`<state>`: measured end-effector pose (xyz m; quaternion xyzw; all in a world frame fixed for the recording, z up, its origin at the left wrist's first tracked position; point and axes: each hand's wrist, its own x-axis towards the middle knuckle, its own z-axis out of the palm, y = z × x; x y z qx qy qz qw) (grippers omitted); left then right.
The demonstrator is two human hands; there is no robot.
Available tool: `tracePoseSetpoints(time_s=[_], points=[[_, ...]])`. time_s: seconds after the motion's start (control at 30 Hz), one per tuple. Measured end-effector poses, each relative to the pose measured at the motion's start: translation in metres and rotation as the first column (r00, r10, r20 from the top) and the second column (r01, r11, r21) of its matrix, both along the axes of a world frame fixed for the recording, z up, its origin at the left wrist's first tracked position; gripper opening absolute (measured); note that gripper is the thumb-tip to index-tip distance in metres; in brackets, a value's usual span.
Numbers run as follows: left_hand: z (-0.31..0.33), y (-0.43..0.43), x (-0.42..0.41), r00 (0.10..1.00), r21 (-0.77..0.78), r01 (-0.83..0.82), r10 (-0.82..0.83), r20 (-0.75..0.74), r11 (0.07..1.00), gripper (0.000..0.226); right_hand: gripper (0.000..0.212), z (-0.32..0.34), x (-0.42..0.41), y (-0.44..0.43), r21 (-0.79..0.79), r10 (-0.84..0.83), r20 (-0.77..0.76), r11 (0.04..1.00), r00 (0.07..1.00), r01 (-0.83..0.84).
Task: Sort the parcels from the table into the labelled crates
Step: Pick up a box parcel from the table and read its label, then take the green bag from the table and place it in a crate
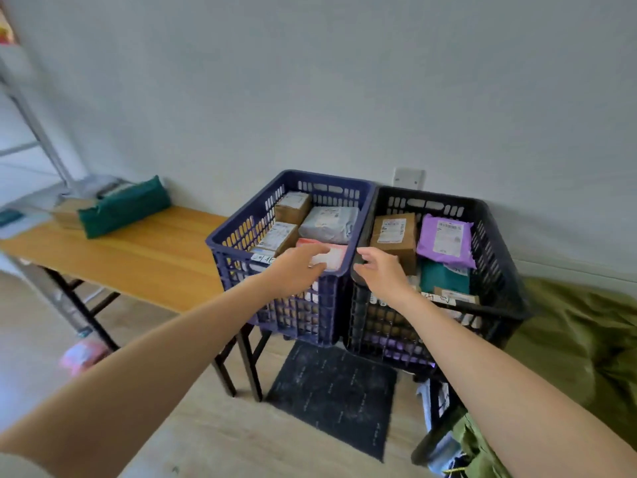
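Left hand: my left hand reaches over the front rim of the blue crate; the fingers are nearly straight and grip nothing. They lie above the pink parcel; if they touch it, I cannot tell.
Right hand: my right hand is above the front left corner of the black crate, with loosely bent, spread fingers that hold nothing.
Blue crate: it stands on the right end of the bench. Inside are two brown boxes, a grey parcel and the pink parcel at the front.
Black crate: it touches the blue crate on the right. It holds a brown box, a purple parcel and a teal parcel.
Labels: a white handwritten strip is on the front rim of the blue crate, and another on the black one.
Bench, far end: a green parcel lies beside a brown carton.
Floor: a dark mat lies below the crates.
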<state>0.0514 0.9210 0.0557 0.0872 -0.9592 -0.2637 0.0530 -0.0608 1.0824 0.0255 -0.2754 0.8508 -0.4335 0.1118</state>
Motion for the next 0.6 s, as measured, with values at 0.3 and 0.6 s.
tracePoseSetpoints(time_s=[0.3, 0.6], points=[[-0.002, -0.103, 0.1, 0.957, 0.032, -0.29, 0.291, -0.009, 0.956, 0.042, 0.039, 0.001, 0.073, -0.133, -0.045, 0.203, 0.025, 0.978, 0.979, -0.202], [-0.01, -0.266, 0.175, 0.894, 0.042, -0.447, 0.447, 0.02, 0.893, 0.041, 0.04, -0.004, 0.133, -0.31, -0.026, 0.309, 0.045, 0.951, 0.95, -0.308]])
